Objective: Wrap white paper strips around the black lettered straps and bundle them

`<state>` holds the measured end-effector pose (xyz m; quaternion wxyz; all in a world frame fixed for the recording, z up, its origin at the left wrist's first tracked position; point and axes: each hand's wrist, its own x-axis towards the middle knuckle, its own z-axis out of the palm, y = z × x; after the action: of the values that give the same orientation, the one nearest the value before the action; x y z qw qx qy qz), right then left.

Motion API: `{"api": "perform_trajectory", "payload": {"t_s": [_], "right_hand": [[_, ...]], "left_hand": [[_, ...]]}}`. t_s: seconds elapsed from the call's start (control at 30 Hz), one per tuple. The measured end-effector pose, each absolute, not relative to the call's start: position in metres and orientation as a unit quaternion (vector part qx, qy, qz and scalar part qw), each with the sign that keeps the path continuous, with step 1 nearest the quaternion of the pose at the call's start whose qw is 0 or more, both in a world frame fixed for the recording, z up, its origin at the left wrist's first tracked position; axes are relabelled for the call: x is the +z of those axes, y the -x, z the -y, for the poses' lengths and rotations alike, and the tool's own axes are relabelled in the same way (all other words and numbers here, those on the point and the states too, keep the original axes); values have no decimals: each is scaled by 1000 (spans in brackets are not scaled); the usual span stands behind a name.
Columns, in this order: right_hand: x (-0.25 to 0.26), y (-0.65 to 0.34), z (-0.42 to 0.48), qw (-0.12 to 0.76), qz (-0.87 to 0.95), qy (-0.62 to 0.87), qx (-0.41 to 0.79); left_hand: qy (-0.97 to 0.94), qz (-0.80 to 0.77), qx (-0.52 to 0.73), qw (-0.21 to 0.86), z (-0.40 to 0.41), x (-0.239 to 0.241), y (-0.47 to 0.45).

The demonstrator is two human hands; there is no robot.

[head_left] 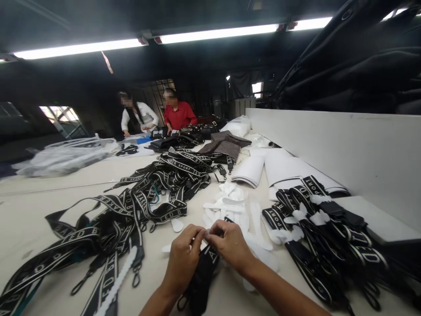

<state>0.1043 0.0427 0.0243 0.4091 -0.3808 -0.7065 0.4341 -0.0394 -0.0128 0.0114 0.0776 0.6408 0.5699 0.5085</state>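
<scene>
My left hand (183, 260) and my right hand (231, 244) meet over the table's near edge, fingers pinched together on a folded black strap with white lettering (201, 276) that hangs down between them. A bit of white foam wrap shows at the fingertips. Just beyond lie loose white foam strips (230, 204). To the left spreads a tangled pile of black lettered straps with metal clips (144, 197). To the right lies a row of folded straps bound with white wraps (315, 224).
The beige table (39, 206) runs far back. White rolled sheets (263, 169) and grey bags (226, 145) lie mid-table, clear plastic bags (62, 156) at left. A white wall panel (345, 145) borders the right. Two people (158, 116) work at the far end.
</scene>
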Motion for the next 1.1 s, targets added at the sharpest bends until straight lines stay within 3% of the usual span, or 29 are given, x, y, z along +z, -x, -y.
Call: {"api": "perform_trajectory", "payload": {"t_s": [0.3,0.5,0.7,0.9,1.1], "right_hand": [[27,-94,-37,431,675,401,444],[22,-92,-37,451,639,384,491],[14,-96,-42,446,665,400,445],[16,-101,-38,474,711,347,387],[21,-101,-34,473,726,325,380]], "left_hand": [[-636,-526,563,-32,12,4,35],[-655,-500,565,-29,14,5,35],[-657,-532,529,73,12,9,37],[-557,-529,560,310,8,16,44],[-516,-512,570,383,12,27,48]]}}
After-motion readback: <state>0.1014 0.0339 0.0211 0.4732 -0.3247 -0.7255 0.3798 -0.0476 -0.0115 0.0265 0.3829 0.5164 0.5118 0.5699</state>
